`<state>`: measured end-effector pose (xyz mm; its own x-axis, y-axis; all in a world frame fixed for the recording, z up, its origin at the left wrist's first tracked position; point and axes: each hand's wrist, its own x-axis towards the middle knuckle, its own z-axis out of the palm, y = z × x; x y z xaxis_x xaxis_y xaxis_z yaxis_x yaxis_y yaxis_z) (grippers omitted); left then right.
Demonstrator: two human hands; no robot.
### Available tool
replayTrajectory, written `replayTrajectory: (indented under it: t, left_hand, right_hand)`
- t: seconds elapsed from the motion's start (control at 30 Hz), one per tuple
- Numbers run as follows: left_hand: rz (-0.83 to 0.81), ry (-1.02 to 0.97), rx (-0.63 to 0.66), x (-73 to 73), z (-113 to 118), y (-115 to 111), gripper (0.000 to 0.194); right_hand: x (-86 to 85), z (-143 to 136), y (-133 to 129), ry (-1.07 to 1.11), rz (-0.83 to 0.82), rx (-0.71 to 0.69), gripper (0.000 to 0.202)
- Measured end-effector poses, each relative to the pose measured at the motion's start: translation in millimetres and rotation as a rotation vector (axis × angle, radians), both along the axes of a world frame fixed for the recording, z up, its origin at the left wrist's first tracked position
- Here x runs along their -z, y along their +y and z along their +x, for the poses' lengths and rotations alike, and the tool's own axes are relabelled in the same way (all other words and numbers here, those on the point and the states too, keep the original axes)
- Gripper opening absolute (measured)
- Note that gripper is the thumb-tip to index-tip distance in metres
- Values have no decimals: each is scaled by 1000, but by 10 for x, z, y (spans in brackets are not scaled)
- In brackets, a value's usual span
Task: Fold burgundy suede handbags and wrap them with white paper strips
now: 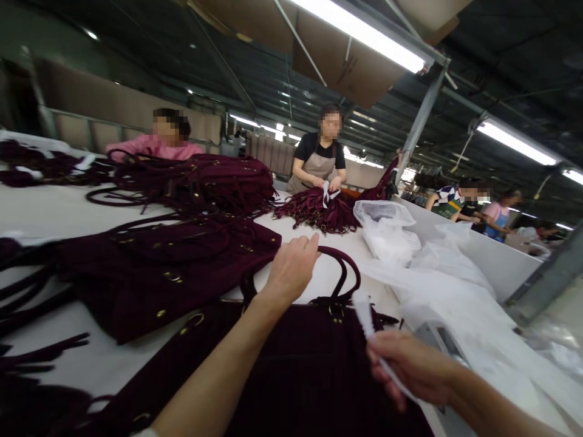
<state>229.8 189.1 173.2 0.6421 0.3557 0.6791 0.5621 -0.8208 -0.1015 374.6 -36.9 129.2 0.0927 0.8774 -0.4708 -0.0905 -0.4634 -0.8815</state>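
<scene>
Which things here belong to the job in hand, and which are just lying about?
In hand:
- nearest dark maroon bag, its handle held by the left hand
- white strip, pinched in the right hand

Lying about:
- second maroon bag
- heaped maroon bags
- white sheeting

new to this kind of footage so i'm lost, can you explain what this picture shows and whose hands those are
There is no machine here, just a person's two bare hands. The single picture comes from a camera worn on that person's head, looking forward and down. The left hand grips a handle of a dark maroon bag with brass-coloured rings. The right hand holds a thin white strip. On the white table lie more maroon bags, a bundle of maroon straps and, to the right, clear and white wrapping. Across the table, an aproned co-worker handles the bundle.
</scene>
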Motion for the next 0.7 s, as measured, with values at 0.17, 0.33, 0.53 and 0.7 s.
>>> replayTrajectory:
  t: [0.17, 0.33, 0.53, 0.7]
  left_hand:
    - [-59, -41, 31, 26, -36, -37, 38]
    - [-207, -156, 46, 39, -60, -50, 42]
    - [-551, -239, 289, 13, -112, -117, 46]
    - [-822, -402, 490, 89, -62, -38, 37]
  right_hand:
    - [145, -579, 1039, 68, 180, 240, 18]
    - [-191, -422, 1463, 81, 396, 288, 21]
    - [-258, -432, 1289, 13, 436, 197, 41]
    - [-262, -418, 1287, 25, 423, 183, 40]
